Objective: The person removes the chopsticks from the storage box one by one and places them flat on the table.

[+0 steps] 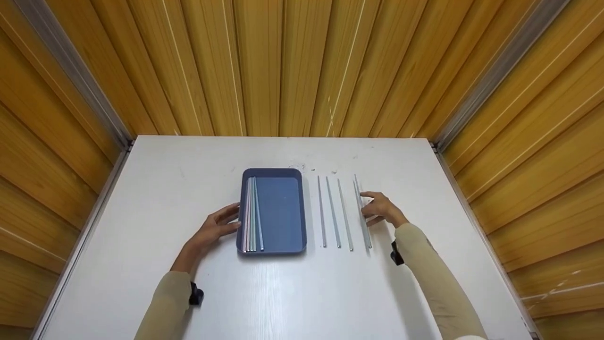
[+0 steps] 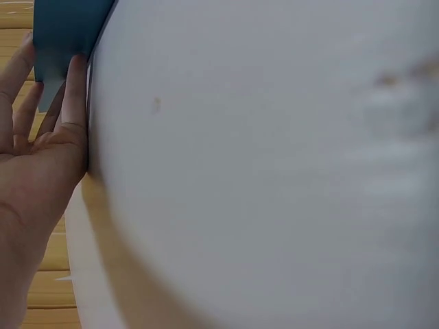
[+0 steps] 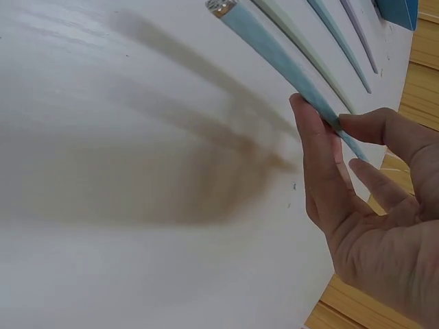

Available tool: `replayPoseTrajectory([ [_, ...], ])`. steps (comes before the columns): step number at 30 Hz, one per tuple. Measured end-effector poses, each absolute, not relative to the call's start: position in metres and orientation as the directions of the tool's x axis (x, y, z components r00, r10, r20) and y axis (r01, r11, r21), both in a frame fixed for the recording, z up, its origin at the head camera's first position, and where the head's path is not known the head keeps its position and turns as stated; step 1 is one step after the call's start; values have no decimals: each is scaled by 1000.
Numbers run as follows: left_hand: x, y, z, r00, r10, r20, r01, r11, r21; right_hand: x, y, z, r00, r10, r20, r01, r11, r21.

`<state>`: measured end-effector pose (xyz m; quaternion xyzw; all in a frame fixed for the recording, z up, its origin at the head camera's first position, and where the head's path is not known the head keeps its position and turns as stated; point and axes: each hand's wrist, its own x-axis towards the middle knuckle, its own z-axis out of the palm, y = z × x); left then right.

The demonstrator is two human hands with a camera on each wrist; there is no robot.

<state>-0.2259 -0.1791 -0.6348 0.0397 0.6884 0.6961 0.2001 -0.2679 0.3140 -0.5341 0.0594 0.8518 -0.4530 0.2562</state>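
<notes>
While your right hand [image 1: 381, 209] pinches a pale blue stick [image 3: 274, 60] right of centre, your left hand [image 1: 213, 230], fingers loosely extended, touches the mid-frame tray [image 1: 281, 217] holding several sticks [image 1: 252, 215]; three loose sticks [image 1: 333, 212] lie to its right, below the upper-frame wall [image 1: 264, 71].

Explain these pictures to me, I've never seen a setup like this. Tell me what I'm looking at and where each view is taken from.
There is no robot here, just a person working with a bare left hand and right hand. The wide picture comes from a camera on the head, looking down at a white table. The other two are taken from the left and right wrists, each watching its own hand.

A blue tray holds several chopsticks lengthwise along its left side. To its right, three more chopsticks lie apart on the table.

The left hand touches the tray's left side; the right hand pinches a pale blue chopstick.
</notes>
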Motion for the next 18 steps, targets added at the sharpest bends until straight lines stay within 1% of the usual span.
replayPoseTrajectory([
  [3, -227, -181, -634, -918, 330, -219, -224, 25, 974, -267, 307, -544, -866, -118, -486, 331, 592, -734],
  [12, -230, -175, -632, -919, 329, -216, -222, 21, 975, -268, 312, -562, -889, -41, -456, 347, 588, -730],
  [18, -226, -180, -632, -921, 324, -216, -216, 37, 976, -270, 310, -570, -914, 12, -406, 337, 581, -741],
])
